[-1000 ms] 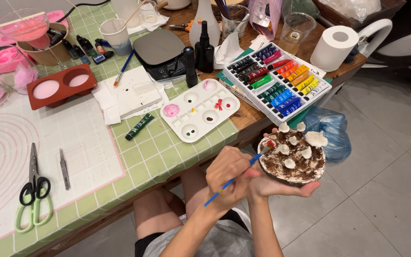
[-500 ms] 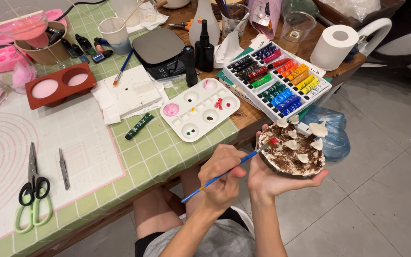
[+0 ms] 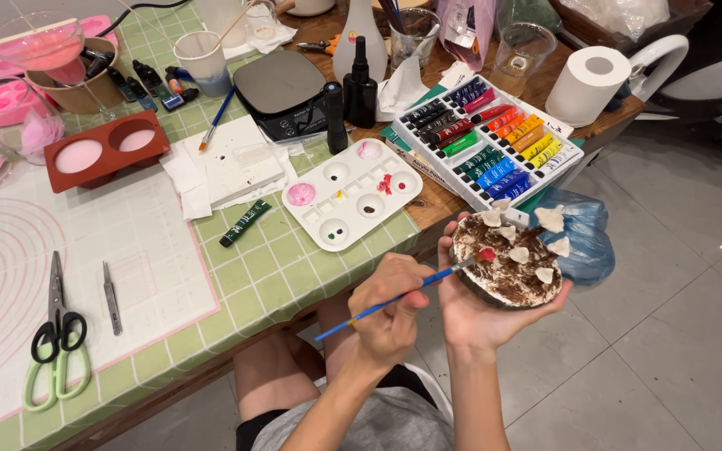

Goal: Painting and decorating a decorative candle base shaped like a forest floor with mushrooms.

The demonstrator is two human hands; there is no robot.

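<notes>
The left hand [image 3: 390, 313] is closed in a pen grip on a thin blue-handled paintbrush [image 3: 394, 296], its tip resting on a red spot. The right hand [image 3: 482, 309], fingers spread beneath, cradles a round brown craft piece studded with white shells [image 3: 507, 263] off the table edge, tilted toward the viewer for access. Beyond lie a white plastic palette [image 3: 353, 200] and a box of paint tubes [image 3: 486, 138], within reach.

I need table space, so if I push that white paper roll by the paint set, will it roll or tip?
The paper roll stands upright on its flat end, so it would probably slide, not roll. It looks light and sits near the table corner, so a firm shove might tip it off the edge.
</notes>
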